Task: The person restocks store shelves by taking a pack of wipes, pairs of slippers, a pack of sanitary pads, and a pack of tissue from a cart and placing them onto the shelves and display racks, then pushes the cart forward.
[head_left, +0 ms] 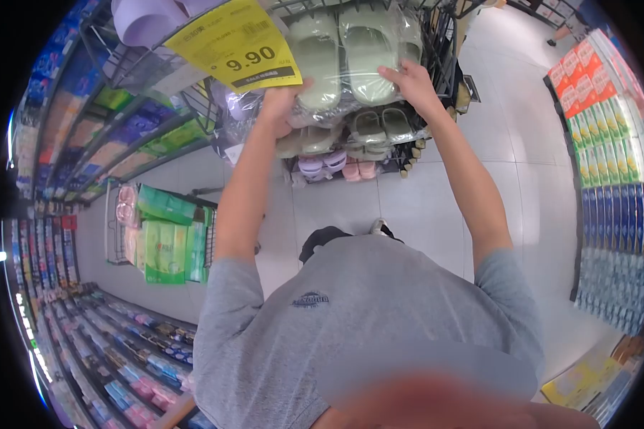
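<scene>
Two-handed grip [283, 102] [413, 86], green slippers [371, 64], arms [472, 186] outstretched

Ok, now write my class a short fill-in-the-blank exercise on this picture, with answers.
1. The left hand and right hand touch plastic-wrapped shoes coloured pale ____.
2. The large number on the yellow sign is ____.
3. The person's shirt is ____.
4. The cart with green packs stands to the person's ____.

Answers: green; 9.90; grey; left.
</scene>
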A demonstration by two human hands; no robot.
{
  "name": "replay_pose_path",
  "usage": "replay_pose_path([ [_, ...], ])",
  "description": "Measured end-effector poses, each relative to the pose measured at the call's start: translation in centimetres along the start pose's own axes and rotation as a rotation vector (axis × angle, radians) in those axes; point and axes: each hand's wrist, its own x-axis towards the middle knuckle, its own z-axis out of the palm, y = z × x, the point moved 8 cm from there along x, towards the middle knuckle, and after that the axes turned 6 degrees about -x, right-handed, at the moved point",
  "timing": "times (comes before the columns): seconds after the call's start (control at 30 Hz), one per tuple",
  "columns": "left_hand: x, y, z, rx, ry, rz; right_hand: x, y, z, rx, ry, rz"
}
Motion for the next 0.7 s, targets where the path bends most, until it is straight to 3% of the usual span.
replay_pose_path([
  [0.1,1.5,-0.4,-2.4,0.154,0.116,0.001,3.0,2.4,1.6,-0.048,-0.036,-0.017],
  [0.17,0.8,1.6,-2.0,0.267,0.144,0.239,4.1,1.4,2.2,-0.205,0.017,-0.041],
  [0.2,1.9,0.5,-3.2,0.265,0.151,0.232,4.2,1.2,2.4,-0.165,0.011,-0.041],
  [0.37,3.5,-1.3,-5.5,1.185,0.223,0.551,5.7,0.4,5.6,-0.307,-0.084,-0.074],
  [0.43,3.5,-1.4,-5.4,1.220,0.266,0.577,6.7,0.3,6.3,-0.349,-0.023,-0.188],
  [0.53,2.3,0.0,-4.1,1.209,0.327,0.571,7.4,1.9,6.5,-0.389,-0.036,-0.187],
  [0.63,0.3,0.5,-3.7,1.046,0.353,0.552,5.6,1.0,6.1,-0.370,-0.050,-0.203],
  [0.7,-1.3,1.7,-3.3,0.760,0.365,0.556,5.0,1.3,5.9,-0.351,-0.060,-0.134],
])
